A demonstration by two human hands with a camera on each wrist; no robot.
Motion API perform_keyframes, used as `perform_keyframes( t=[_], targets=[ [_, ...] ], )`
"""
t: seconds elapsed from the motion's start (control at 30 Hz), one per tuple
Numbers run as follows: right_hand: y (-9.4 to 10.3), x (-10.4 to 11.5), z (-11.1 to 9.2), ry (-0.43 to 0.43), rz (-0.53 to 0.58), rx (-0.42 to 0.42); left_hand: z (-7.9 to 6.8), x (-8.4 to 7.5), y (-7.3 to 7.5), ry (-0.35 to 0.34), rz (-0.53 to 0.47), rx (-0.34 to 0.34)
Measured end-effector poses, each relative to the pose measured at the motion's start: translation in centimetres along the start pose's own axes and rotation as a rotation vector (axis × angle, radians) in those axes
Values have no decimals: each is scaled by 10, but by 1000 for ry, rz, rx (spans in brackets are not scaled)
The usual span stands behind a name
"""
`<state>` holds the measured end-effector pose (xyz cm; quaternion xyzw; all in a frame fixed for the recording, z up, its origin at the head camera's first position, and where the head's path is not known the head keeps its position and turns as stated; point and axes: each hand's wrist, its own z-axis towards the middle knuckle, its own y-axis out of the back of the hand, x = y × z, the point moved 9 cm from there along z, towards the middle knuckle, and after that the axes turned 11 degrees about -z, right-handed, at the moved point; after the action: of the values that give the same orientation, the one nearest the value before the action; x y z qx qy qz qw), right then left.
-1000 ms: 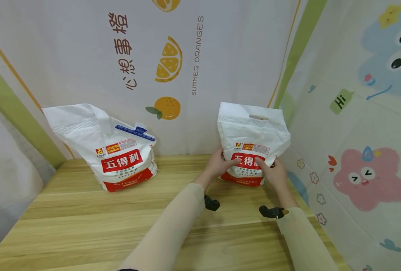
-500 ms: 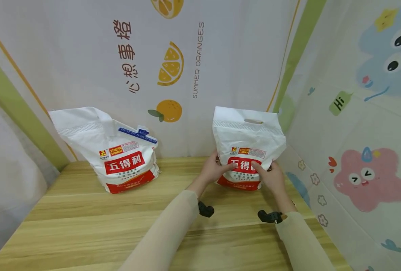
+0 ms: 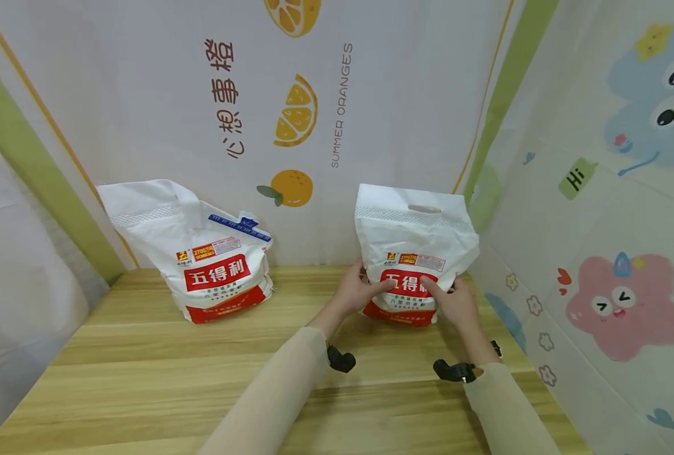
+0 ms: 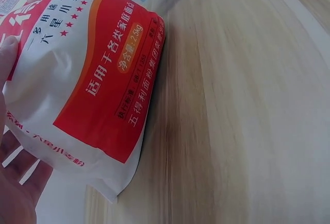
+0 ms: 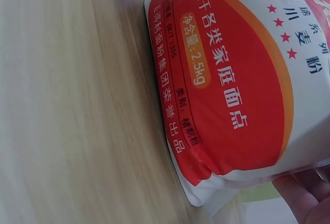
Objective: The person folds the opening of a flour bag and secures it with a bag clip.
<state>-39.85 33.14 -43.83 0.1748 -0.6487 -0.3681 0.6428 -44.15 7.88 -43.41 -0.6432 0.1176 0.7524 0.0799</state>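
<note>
A white-and-red flour bag [image 3: 416, 234] with a cut-out handle at its top stands upright on the wooden table at the right in the head view. My left hand [image 3: 355, 291] grips its left side, thumb on the front and fingers round the edge. On the opposite side my right hand [image 3: 455, 303] holds it the same way. Both wrist views show the bag's lower front close up, its bottom edge at the tabletop. Some fingers are hidden behind the bag. To the left stands a second flour bag [image 3: 212, 287], its upper right corner folded under a blue sealing clip [image 3: 240, 226].
The wooden table [image 3: 160, 379] reaches back to a curtain [image 3: 411, 95] printed with oranges. Along its right side hangs another printed curtain [image 3: 599, 221] with cartoon shapes. Plain white cloth [image 3: 24, 253] hangs at the left.
Both hands have shifted the right flour bag a little leftward and nearer to me, narrowing the gap to the clipped bag. The head view has also moved slightly. Both grips look the same.
</note>
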Motion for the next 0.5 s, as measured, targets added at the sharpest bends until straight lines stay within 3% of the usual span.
perform_keyframes(
  t=[0.5],
  targets=[
    [-14,14,-13,32,-29,35,-21,4,20,-14,22,-25]
  ],
)
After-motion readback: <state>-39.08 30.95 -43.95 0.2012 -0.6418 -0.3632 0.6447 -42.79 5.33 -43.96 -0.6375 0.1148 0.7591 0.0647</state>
